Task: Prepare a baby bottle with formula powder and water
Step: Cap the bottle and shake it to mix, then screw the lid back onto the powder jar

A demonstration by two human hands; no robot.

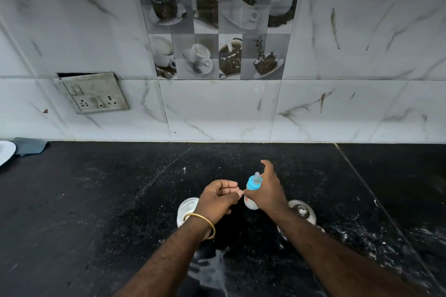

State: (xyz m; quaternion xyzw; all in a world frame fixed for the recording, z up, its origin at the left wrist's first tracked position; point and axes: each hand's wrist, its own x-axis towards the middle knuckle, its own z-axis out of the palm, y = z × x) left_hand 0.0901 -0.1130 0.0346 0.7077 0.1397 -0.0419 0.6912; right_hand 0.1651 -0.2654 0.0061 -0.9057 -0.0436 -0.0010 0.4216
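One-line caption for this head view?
Right hand grips a blue-capped baby bottle over the black counter; left hand alongside.

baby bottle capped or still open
Capped: the baby bottle, held in the right hand, has its blue collar and teat on top.

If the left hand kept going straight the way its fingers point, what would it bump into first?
Most likely the baby bottle. The left hand has its curled fingertips aimed right, almost touching the right hand that grips the bottle, so its thumb might come first; depth is unclear.
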